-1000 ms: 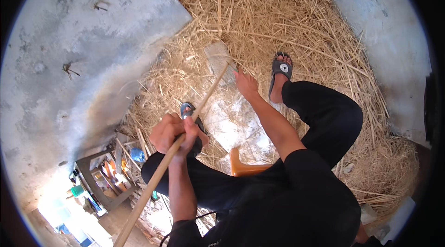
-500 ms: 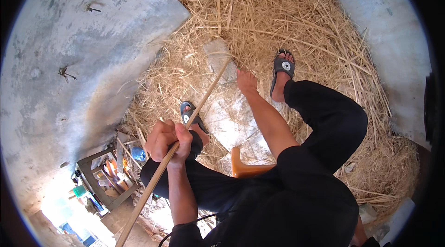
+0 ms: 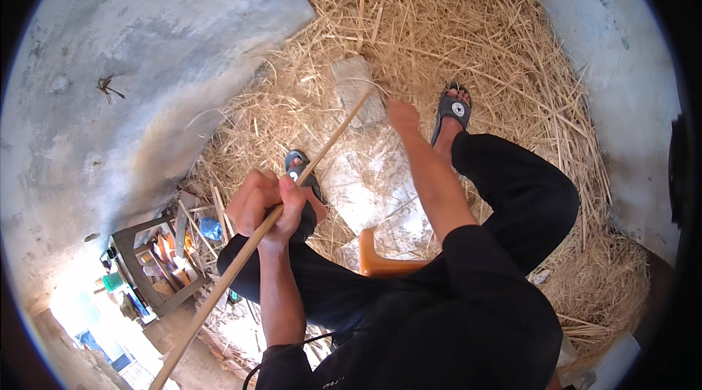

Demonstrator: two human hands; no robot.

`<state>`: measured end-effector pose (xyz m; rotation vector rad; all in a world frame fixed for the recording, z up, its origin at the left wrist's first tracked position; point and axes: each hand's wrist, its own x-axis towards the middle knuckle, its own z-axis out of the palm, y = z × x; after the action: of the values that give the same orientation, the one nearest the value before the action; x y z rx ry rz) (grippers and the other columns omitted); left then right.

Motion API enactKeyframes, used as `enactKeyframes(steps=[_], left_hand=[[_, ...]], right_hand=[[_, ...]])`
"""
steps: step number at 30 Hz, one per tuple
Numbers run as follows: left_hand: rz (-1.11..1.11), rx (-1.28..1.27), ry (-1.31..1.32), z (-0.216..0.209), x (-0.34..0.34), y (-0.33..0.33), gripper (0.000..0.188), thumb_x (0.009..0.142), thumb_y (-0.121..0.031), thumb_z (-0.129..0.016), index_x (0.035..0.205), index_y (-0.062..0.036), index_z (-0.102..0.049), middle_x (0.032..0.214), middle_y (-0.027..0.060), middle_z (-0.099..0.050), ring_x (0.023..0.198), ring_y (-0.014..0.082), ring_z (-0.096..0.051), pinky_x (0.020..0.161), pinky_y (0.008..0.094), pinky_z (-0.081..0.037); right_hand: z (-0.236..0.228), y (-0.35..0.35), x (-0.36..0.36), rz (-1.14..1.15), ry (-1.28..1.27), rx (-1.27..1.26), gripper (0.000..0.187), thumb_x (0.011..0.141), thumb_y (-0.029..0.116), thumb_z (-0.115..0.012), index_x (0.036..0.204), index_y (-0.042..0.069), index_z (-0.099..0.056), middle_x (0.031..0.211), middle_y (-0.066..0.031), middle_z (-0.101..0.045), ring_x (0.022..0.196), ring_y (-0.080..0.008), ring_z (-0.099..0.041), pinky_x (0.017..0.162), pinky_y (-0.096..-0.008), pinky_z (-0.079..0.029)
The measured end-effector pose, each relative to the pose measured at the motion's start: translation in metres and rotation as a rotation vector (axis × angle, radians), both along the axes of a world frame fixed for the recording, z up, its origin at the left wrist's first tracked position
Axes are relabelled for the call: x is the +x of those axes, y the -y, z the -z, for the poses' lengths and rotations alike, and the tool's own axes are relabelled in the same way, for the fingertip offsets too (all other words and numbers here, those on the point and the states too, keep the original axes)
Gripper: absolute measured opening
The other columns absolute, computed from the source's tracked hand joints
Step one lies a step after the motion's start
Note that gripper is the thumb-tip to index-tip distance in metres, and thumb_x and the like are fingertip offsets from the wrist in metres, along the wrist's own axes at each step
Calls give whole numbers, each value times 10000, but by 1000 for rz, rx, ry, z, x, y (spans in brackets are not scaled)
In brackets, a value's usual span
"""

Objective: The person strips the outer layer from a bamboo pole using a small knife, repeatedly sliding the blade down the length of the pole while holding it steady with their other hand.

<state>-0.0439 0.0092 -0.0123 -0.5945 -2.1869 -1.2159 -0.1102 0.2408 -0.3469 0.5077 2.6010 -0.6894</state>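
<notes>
A long, thin bamboo strip (image 3: pixel 223 280) runs slantwise from the lower left up to a spot over a grey stone block (image 3: pixel 352 81). My left hand (image 3: pixel 265 203) is wrapped round the strip near its middle, thumb along the top. Just right of the strip's far tip is my right hand (image 3: pixel 403 116), its fingers curled closed and slightly blurred. Whatever it may hold is too small or hidden to make out. A thin curl of fibre lies by the strip's tip, over the block.
Straw-like shavings (image 3: pixel 468 31) cover the floor between two pale walls. My sandalled feet stand either side of a whitish slab (image 3: pixel 365 185). An orange-brown curved piece (image 3: pixel 376 262) shows beneath me. At the lower left, a wooden frame (image 3: pixel 135 251) holds assorted items beside a blue bag (image 3: pixel 210 228).
My right hand has shifted slightly farther forward and to the right. The strip's near end has swung a little left. My left hand keeps its grip, and the whole view has turned slightly.
</notes>
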Motion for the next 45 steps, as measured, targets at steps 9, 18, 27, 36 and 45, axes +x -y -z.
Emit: enactKeyframes(steps=[9,18,27,36,45], left_hand=[[69,69,151,-11,-1,10,285,658,-126,-842,711,-1,-592,645,74,-610,541,114,-547,482,225,-416],[80,331,450,-19,16,-1,210,845,8,-630,766,-47,-443,769,121,-657,615,88,-578,546,214,-438],[111,276,419,-6,26,-2,217,830,31,-562,703,-50,-406,642,115,-615,557,116,-595,474,225,-432],[104,190,283,-5,14,-12,221,824,-10,-572,700,-42,-392,632,89,-539,539,112,-530,460,215,-388],[-64,46,100,1,18,-5,221,803,17,-577,688,-37,-396,568,42,-389,464,84,-311,414,255,-240]], right_hand=[[-14,-7,36,381,-96,-421,446,978,337,-282,1024,18,-590,1095,-245,-588,1014,-405,-548,884,-417,-409],[-253,53,77,-138,-401,-367,338,986,303,-347,960,23,-534,624,-257,-582,630,-442,-597,617,-522,-478],[-195,69,99,-126,-398,-63,261,975,224,-389,929,22,-549,606,-212,-599,559,-364,-624,513,-464,-497],[-225,59,109,57,-343,-350,318,989,274,-350,951,-7,-494,662,-229,-604,597,-406,-605,561,-485,-475],[-287,93,117,-177,-521,-236,224,952,249,-464,869,42,-439,581,-176,-575,519,-387,-584,477,-492,-456]])
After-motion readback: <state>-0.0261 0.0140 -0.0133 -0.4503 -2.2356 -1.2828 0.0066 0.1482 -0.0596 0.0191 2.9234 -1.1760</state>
